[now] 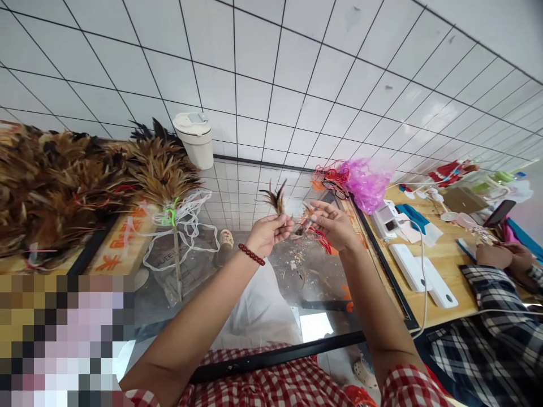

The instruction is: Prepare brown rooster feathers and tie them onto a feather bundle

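My left hand (pixel 268 233), with a red bead bracelet (pixel 251 255) on its wrist, is closed in a pinch on a small bundle of brown feathers (pixel 275 199) that stand up above the fingers. My right hand (pixel 333 223) is held close to the left, fingers curled around the base of the bundle, with red thread (pixel 322 240) hanging below it. Both hands hover above a glass table top (pixel 297 294).
A heap of brown feathers (pixel 51 186) and a feather duster (pixel 163 169) lie at the left. A white lidded cup (pixel 195 138) stands by the tiled wall. A pink plastic bag (pixel 367 181) sits behind. Another person in a plaid sleeve (pixel 496 294) works at the wooden table (pixel 449 260) on the right.
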Demonstrator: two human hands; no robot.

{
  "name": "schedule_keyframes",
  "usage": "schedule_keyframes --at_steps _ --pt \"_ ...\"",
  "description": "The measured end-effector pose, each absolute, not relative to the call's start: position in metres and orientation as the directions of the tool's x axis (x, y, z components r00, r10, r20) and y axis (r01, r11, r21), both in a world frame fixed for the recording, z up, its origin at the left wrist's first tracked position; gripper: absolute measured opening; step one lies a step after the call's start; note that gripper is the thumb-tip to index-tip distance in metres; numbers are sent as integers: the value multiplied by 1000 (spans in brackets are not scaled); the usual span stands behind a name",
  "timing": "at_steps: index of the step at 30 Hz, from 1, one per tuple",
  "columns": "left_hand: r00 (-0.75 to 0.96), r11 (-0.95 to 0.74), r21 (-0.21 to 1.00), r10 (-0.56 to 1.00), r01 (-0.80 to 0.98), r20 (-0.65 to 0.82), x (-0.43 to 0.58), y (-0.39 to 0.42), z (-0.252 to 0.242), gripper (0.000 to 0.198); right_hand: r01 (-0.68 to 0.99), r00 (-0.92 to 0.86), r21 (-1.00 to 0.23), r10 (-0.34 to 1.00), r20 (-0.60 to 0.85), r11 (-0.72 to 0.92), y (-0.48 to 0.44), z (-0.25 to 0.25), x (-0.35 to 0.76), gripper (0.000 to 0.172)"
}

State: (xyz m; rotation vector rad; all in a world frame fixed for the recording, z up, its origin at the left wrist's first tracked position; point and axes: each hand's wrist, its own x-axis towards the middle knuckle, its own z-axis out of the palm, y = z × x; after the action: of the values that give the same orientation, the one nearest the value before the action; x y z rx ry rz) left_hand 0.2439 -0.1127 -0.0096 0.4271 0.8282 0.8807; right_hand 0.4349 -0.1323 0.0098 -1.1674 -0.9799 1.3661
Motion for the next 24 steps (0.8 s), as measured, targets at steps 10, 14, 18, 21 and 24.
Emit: schedule_keyframes --at_steps 10,14,18,21,24 --pt "496 649 651 746 -394 -444 250 -120 -15 8 15 58 -991 989 133 133 -130 -11 391 40" --pt "502 627 688 755 -364 -422 245 -116 -14 10 157 80 -975 982 169 155 -125 -16 410 38" --pt "395 593 638 804 -491 -443 238 -108 -11 11 681 -36 -716 983 181 157 -124 -21 436 20" --pt "332 555 634 832 -538 -445 234 -102 -13 12 867 -275 -418 960 56 273 -129 -26 434 19" --pt "318 535 642 844 -549 -431 233 -99 -15 12 923 -310 -238 951 -1 301 -133 -29 419 20"
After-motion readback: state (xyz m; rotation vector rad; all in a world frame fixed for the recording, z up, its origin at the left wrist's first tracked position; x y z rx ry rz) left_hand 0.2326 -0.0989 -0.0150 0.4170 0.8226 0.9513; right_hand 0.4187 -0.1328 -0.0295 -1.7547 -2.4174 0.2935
